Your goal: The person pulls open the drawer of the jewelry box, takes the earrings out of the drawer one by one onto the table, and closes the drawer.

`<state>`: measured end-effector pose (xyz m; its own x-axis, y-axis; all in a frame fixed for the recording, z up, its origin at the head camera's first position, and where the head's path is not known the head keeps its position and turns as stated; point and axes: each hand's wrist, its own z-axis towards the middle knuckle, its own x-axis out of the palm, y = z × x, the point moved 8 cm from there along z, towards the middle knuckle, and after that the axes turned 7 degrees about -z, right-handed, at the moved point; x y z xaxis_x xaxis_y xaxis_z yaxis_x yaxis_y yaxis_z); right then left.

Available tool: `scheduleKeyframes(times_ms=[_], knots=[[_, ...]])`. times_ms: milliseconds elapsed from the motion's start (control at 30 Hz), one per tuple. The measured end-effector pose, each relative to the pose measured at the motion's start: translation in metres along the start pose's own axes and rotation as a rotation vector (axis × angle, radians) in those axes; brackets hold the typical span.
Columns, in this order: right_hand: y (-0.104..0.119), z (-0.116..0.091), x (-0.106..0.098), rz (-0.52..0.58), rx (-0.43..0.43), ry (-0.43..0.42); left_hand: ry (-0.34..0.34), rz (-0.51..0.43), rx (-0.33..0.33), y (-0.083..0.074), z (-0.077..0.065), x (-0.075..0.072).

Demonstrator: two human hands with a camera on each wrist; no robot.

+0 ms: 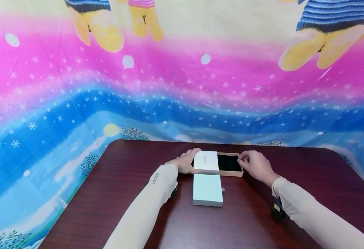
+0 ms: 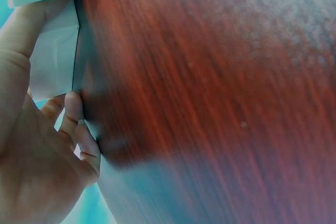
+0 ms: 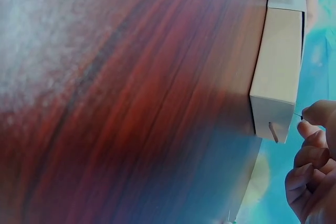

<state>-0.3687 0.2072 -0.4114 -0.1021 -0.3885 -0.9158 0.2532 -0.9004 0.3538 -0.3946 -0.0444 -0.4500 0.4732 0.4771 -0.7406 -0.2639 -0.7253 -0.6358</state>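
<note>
A white slide-out box (image 1: pixel 206 161) lies on the table, its pale tray (image 3: pixel 278 53) drawn out to the right. Black lining (image 1: pixel 229 162) shows inside the tray. My left hand (image 1: pixel 185 162) grips the box's left end, thumb along the near side; the fingers behind are partly hidden. At the tray's right end, my right hand (image 1: pixel 256 165) has thumb and forefinger pinched together, other fingers curled. In the right wrist view a thin dark thing (image 3: pixel 297 115) shows at those fingertips, too small to identify. The tray's end has a narrow slot (image 3: pixel 273 132).
A pale green box (image 1: pixel 207 190) lies just in front of the white one, with a small ribbon tab (image 1: pixel 223 189) at its right side. The dark red-brown table (image 1: pixel 132 221) has a hanging printed cloth (image 1: pixel 182 86) behind it.
</note>
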Motion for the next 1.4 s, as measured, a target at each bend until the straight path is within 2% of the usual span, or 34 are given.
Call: scheduleKeyframes(times_ms=[633,1400], knots=[[-0.003,-0.003,-0.009,-0.007,-0.002,-0.046,-0.008,0.009,0.035,-0.003,-0.003,-0.002],[-0.007,-0.012,-0.016,-0.005,0.009,-0.085,-0.002,0.009,0.013,0.0,0.001,0.001]])
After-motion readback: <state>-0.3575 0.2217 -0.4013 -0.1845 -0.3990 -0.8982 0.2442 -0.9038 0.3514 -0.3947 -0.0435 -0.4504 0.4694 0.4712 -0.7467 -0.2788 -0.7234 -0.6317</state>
